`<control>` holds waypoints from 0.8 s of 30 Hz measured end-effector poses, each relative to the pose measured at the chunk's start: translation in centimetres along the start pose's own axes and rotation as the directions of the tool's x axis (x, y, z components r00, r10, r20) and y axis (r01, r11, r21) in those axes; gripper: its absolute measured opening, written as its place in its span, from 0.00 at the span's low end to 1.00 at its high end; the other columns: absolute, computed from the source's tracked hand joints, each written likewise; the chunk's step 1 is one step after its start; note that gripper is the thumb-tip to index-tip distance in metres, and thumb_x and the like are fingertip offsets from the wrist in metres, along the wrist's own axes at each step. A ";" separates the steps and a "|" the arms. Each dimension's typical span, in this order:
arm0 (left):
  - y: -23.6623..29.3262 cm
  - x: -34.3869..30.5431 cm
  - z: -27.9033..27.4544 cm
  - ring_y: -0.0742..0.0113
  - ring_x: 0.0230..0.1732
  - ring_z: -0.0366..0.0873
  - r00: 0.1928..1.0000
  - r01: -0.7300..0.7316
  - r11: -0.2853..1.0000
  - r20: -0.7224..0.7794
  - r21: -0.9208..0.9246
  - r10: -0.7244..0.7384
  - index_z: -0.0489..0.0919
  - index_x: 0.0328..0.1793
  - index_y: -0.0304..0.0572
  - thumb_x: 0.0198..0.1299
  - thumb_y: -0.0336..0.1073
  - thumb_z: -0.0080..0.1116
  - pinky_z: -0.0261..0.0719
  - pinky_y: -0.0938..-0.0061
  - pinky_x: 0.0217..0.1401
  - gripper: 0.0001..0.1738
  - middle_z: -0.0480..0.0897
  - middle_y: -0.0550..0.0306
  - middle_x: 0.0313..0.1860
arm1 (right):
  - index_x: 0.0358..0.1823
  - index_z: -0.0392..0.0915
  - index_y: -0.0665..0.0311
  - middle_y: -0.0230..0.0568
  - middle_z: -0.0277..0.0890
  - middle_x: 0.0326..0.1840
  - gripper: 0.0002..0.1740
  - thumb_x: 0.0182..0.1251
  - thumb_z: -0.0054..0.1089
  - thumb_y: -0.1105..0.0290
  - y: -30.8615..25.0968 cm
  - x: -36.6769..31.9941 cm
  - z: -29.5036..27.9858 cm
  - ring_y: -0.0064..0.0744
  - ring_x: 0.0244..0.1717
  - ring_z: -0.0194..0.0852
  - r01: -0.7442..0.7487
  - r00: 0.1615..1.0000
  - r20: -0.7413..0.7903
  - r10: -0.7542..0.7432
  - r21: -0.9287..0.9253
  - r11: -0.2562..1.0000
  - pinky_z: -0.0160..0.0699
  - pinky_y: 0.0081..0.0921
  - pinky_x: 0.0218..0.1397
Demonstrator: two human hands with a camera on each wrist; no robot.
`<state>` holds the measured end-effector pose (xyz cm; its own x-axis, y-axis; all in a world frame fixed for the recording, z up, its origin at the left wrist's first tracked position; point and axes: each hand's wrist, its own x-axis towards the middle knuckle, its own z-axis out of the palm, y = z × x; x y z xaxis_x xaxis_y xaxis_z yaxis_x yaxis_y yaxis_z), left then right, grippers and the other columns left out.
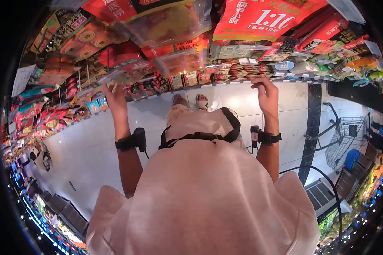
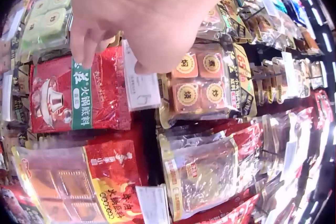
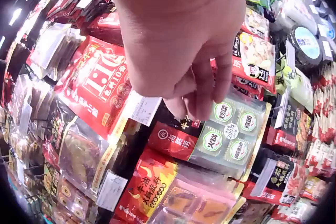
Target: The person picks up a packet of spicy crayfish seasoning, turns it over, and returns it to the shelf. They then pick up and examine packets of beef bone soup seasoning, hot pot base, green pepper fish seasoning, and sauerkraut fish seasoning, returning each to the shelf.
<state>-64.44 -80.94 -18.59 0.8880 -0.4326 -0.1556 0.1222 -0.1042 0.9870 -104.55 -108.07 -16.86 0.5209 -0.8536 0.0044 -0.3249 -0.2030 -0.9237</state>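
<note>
I stand before store shelves hung with seasoning packets. My left hand (image 1: 113, 97) is raised to the rack, and its fingers (image 2: 86, 40) hang loosely over a red packet with a green band (image 2: 79, 98), beside a white price tag (image 2: 140, 85). It holds nothing. My right hand (image 1: 264, 90) reaches the shelf further right. Its loosely curled fingertips (image 3: 203, 100) hover at the top of a red-headed packet of green-labelled cubes (image 3: 228, 132). I cannot tell whether they touch it. A big red bag marked 1:10 (image 3: 100, 85) hangs to its left.
A packet of four round orange cubes (image 2: 199, 82) hangs right of the price tag, with clear bags (image 2: 207, 169) below. A shopping cart (image 1: 349, 140) stands on the white tiled floor (image 1: 89, 144) to my right. More shelves run along the aisle.
</note>
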 end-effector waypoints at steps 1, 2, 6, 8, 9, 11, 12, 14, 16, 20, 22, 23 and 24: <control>0.9 -1.4 1.7 0.55 0.56 0.77 0.998 -0.020 0.998 -0.059 0.064 0.024 0.44 0.77 0.35 0.67 0.33 0.54 0.78 0.65 0.53 0.40 0.64 0.48 0.63 | 0.38 0.78 0.71 0.45 0.80 0.34 0.13 0.61 0.42 0.86 0.4 0.1 -0.7 0.32 0.34 0.83 -0.007 1.000 -0.019 0.007 -0.013 1.000 0.78 0.25 0.37; 1.9 -2.5 3.0 0.56 0.55 0.77 0.992 -0.041 0.991 -0.116 0.129 0.056 0.44 0.78 0.33 0.67 0.33 0.54 0.78 0.67 0.52 0.40 0.63 0.48 0.64 | 0.39 0.78 0.71 0.44 0.80 0.34 0.13 0.61 0.42 0.86 0.7 0.4 -1.3 0.32 0.33 0.83 -0.011 0.999 -0.039 0.010 -0.024 1.000 0.78 0.24 0.38; 2.2 -4.4 4.5 0.64 0.52 0.76 0.999 0.030 0.993 -0.020 0.115 -0.028 0.47 0.77 0.30 0.65 0.31 0.55 0.78 0.73 0.51 0.40 0.69 0.48 0.59 | 0.38 0.77 0.71 0.42 0.80 0.31 0.11 0.62 0.43 0.85 1.2 2.4 -2.5 0.30 0.32 0.81 0.046 0.999 -0.013 -0.047 -0.056 0.997 0.77 0.24 0.37; 1.8 -4.1 5.5 0.66 0.51 0.76 0.997 -0.064 0.948 0.058 0.311 0.048 0.51 0.76 0.29 0.65 0.32 0.55 0.76 0.76 0.52 0.38 0.71 0.47 0.59 | 0.38 0.76 0.71 0.42 0.79 0.32 0.11 0.62 0.43 0.84 1.1 3.7 -2.2 0.30 0.33 0.81 0.081 0.996 -0.023 -0.082 -0.043 0.996 0.78 0.25 0.37; 1.3 -4.3 6.3 0.64 0.55 0.74 0.988 -0.102 0.940 0.141 0.325 0.059 0.52 0.77 0.32 0.65 0.32 0.56 0.76 0.74 0.53 0.38 0.69 0.47 0.62 | 0.39 0.76 0.71 0.43 0.79 0.32 0.11 0.62 0.43 0.83 1.1 4.0 -2.1 0.31 0.33 0.81 0.103 0.993 -0.051 -0.104 -0.036 0.994 0.78 0.25 0.38; 0.4 -4.1 7.2 0.62 0.58 0.73 0.972 -0.136 0.931 0.228 0.338 0.059 0.52 0.77 0.34 0.65 0.33 0.56 0.75 0.71 0.53 0.38 0.67 0.46 0.66 | 0.39 0.77 0.71 0.44 0.79 0.33 0.10 0.62 0.44 0.83 0.4 4.9 -1.4 0.32 0.33 0.81 0.149 0.986 -0.057 -0.154 -0.087 0.985 0.78 0.26 0.37; -0.9 -3.2 7.5 0.61 0.58 0.72 0.954 -0.234 0.888 0.271 0.397 0.130 0.53 0.77 0.34 0.65 0.32 0.57 0.75 0.71 0.54 0.38 0.67 0.46 0.66 | 0.39 0.77 0.71 0.45 0.78 0.34 0.10 0.62 0.44 0.83 0.2 5.6 -1.1 0.33 0.33 0.81 0.198 0.975 -0.070 -0.209 -0.142 0.970 0.78 0.26 0.37; -1.6 -2.3 8.8 0.61 0.59 0.72 0.924 -0.331 0.834 0.329 0.441 0.193 0.53 0.77 0.34 0.64 0.32 0.58 0.75 0.71 0.54 0.38 0.67 0.45 0.66 | 0.45 0.76 0.70 0.50 0.77 0.41 0.12 0.61 0.48 0.80 1.1 6.6 -1.2 0.38 0.38 0.81 0.206 0.974 -0.045 -0.221 -0.222 0.953 0.79 0.31 0.41; -1.2 -1.7 10.5 0.61 0.60 0.71 0.885 -0.456 0.734 0.349 0.503 0.310 0.57 0.75 0.35 0.62 0.30 0.60 0.73 0.69 0.58 0.36 0.69 0.47 0.63 | 0.52 0.73 0.70 0.54 0.75 0.48 0.18 0.60 0.53 0.75 3.5 8.1 -0.5 0.44 0.46 0.79 0.147 0.977 -0.084 -0.194 -0.389 0.910 0.77 0.36 0.48; -4.5 0.7 10.9 0.54 0.61 0.73 0.913 -0.290 0.866 0.388 0.408 0.123 0.61 0.71 0.34 0.57 0.32 0.63 0.71 0.65 0.62 0.36 0.72 0.41 0.61 | 0.61 0.63 0.72 0.59 0.73 0.56 0.28 0.62 0.58 0.68 10.1 11.2 1.1 0.53 0.55 0.76 -0.023 1.000 -0.016 0.021 -0.119 0.993 0.73 0.39 0.57; -5.3 0.6 11.6 0.54 0.59 0.73 0.923 -0.323 0.840 0.343 0.437 0.176 0.62 0.68 0.35 0.56 0.31 0.63 0.75 0.66 0.57 0.34 0.73 0.42 0.59 | 0.63 0.61 0.72 0.60 0.75 0.56 0.32 0.61 0.61 0.65 13.6 13.6 1.6 0.54 0.58 0.75 -0.109 0.993 0.030 0.116 -0.181 0.978 0.71 0.37 0.61; -6.1 0.9 11.5 0.55 0.57 0.75 0.905 -0.376 0.832 0.357 0.409 0.233 0.61 0.69 0.35 0.55 0.32 0.64 0.76 0.66 0.54 0.36 0.73 0.43 0.59 | 0.63 0.61 0.72 0.60 0.75 0.55 0.34 0.60 0.63 0.64 15.8 14.7 2.2 0.53 0.59 0.74 -0.090 0.995 0.022 0.094 -0.139 0.986 0.70 0.37 0.62; -6.6 0.8 11.3 0.55 0.57 0.75 0.912 -0.363 0.832 0.343 0.419 0.225 0.61 0.69 0.35 0.55 0.32 0.64 0.76 0.66 0.54 0.36 0.73 0.43 0.59 | 0.63 0.61 0.73 0.60 0.76 0.54 0.35 0.59 0.64 0.63 18.0 15.7 2.8 0.53 0.60 0.74 -0.070 0.997 0.016 0.072 -0.095 0.993 0.69 0.36 0.63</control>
<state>-69.53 -90.77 -25.69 0.6852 -0.7253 0.0668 -0.4069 -0.3051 0.8610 -99.97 -123.80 -34.52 0.5089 -0.8581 -0.0682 -0.4341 -0.1874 -0.8811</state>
